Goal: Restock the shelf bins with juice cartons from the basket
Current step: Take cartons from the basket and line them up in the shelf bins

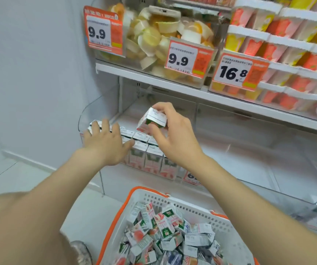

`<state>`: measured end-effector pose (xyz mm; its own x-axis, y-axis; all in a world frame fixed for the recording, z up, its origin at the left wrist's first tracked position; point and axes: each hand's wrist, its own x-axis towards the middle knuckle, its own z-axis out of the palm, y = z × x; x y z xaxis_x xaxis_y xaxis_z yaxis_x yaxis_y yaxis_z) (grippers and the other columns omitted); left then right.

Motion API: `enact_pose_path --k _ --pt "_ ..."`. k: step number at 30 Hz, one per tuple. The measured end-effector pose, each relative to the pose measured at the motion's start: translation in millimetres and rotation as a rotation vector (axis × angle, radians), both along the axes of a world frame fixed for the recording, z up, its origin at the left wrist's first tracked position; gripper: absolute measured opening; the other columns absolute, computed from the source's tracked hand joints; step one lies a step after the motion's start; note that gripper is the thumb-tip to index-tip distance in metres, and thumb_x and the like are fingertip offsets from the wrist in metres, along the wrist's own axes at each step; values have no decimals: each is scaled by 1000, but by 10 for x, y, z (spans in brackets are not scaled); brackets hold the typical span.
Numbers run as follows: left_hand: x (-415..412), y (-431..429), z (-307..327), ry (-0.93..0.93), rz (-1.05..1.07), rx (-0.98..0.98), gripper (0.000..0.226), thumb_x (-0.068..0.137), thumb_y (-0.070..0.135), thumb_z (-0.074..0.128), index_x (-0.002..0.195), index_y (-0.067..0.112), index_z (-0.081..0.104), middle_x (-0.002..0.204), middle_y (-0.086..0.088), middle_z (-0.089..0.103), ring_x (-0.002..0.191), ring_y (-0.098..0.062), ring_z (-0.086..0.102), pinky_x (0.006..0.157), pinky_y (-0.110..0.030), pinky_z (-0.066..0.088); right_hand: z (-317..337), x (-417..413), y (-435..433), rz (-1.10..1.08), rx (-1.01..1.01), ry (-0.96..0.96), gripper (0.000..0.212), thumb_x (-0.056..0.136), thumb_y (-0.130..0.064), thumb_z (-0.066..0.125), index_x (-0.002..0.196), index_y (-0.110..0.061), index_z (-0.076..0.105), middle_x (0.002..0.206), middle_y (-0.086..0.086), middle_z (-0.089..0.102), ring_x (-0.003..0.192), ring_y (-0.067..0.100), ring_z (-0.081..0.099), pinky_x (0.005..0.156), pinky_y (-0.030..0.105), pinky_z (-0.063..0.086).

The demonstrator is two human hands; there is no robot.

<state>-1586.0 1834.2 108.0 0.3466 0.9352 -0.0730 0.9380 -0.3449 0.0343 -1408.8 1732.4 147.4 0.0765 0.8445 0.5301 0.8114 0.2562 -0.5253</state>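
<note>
Under the fruit-cup shelf [154,77], a clear bin [84,113] holds upright rows of cartons [150,161]. Below it, a white basket [192,208] is heaped with loose cartons [165,226]. The right hand [175,138] pinches one juice carton [153,120] above the rows, tilted, end face toward the camera. The left hand [104,144] rests spread on the rows.

Printed paperboard cartons [154,222], perforated white plastic basket [230,236], clear glossy plastic bin [89,109]
</note>
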Motion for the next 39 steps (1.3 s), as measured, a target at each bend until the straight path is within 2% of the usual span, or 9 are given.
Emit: enact_pose_path --k 4,8,12,17,21,25,30,34,39 --pt "-214 172 8 42 20 -96 108 88 90 16 165 14 14 174 -9 6 157 -38 7 120 -55 22 -187 -196 840 -22 -85 -24 30 100 -20 65 125 -22 49 107 -1 67 84 22 61 80 46 55" --pt "-261 291 -12 122 -21 -138 117 84 93 7 166 10 2 175 -8 -3 160 -37 0 124 -57 17 -314 -358 1536 -61 -226 60 25 98 -20 63 121 -20 56 105 3 69 84 12 55 71 12 44" --pt "-248 361 -16 153 -36 -174 116 85 92 10 167 10 -4 175 -9 -5 159 -39 0 126 -58 12 -441 -556 2024 -12 -466 133 24 88 -29 73 111 -23 70 108 0 71 108 22 61 79 26 44" --pt "-259 363 -22 124 -49 -149 112 87 90 13 164 9 8 170 -10 12 156 -40 12 125 -57 19 -487 -667 2162 101 -711 133 19 86 -27 50 70 -16 46 73 2 44 67 20 38 60 32 32" --pt "-334 259 -61 32 -70 -57 99 92 84 15 154 8 28 157 -12 33 149 -36 27 121 -53 27 -469 -600 2018 60 -705 28 26 95 -18 43 78 -3 55 83 15 58 80 32 52 71 41 40" --pt "-365 10 -43 -6 -112 87 71 99 71 34 131 9 41 136 -12 43 128 -34 42 110 -47 40 -336 -604 1532 -18 -369 -64 41 99 -14 39 127 -8 69 119 10 75 125 30 57 96 29 42" --pt "-251 -409 -21 -217 -184 130 42 100 48 52 118 12 40 118 -9 46 107 -31 48 80 -38 43 -263 -498 473 47 5 -8 26 84 -17 44 80 -18 69 67 -6 68 64 20 61 64 36 51" --pt "-87 -689 -223 -113 -349 -223 24 103 42 51 105 20 43 110 -6 63 96 -31 62 78 -41 54 -612 -304 -325 76 -220 -127 26 81 -23 41 64 -19 60 56 -1 60 51 19 54 51 34 45" --pt "233 -944 -765 288 -537 -424 15 108 25 45 98 16 52 87 -1 48 78 -24 54 72 -39 48 -1370 152 -651 53 -700 -385 28 84 -18 43 68 -9 64 62 13 64 58 31 61 53 42 56"
